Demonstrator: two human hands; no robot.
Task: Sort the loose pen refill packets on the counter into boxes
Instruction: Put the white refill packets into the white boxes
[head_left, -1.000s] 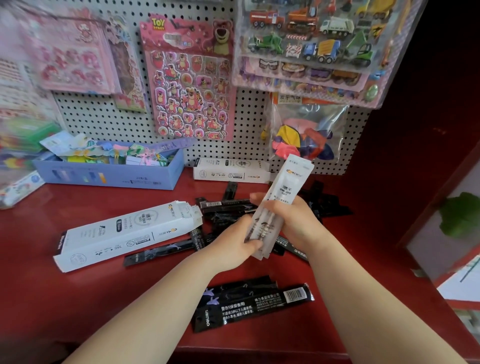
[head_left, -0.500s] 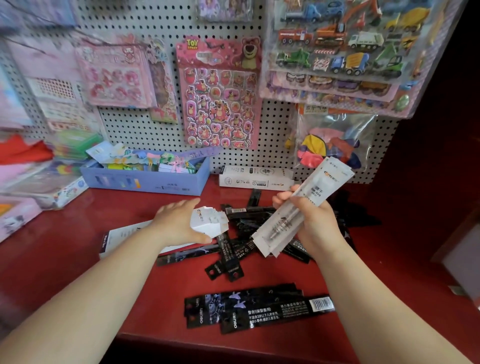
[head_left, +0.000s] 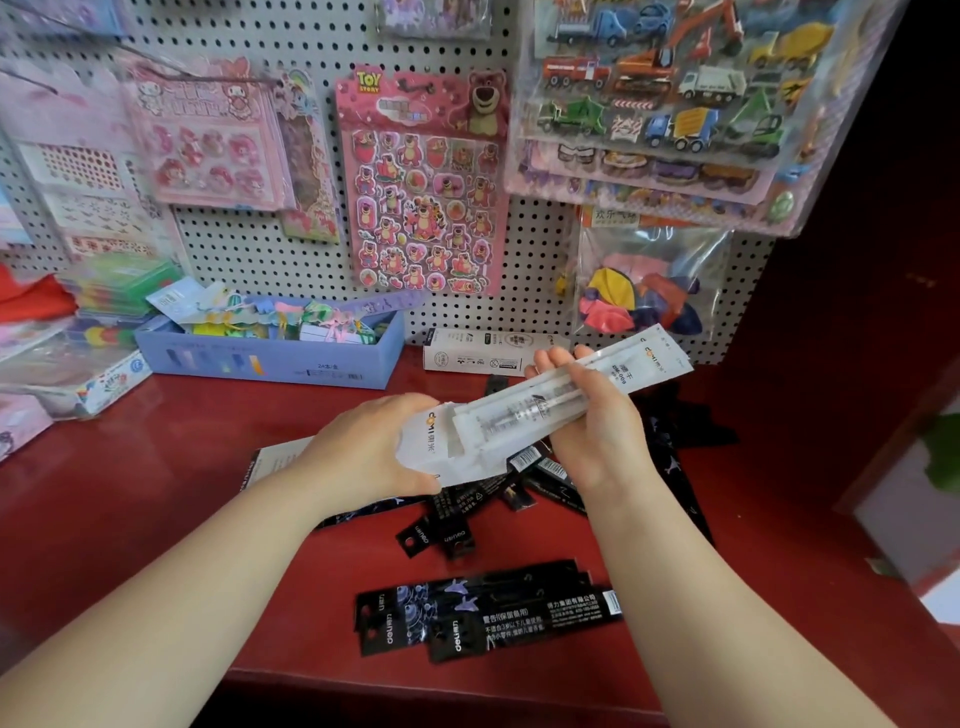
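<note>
White packets (head_left: 641, 364) in right fingers (head_left: 553, 361), box (head_left: 432, 441), left fingers (head_left: 400, 408)

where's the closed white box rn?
Head view, centre back of the counter: the closed white box lies along the pegboard, right of the blue tray.

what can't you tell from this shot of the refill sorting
Head view only:
- Contents of the white box: its flap and the left hand cover the opening.
- Count of white packets in the right hand: they overlap.
- Pile of black packets: partly hidden under both hands.
- Packet print: too small.
</note>
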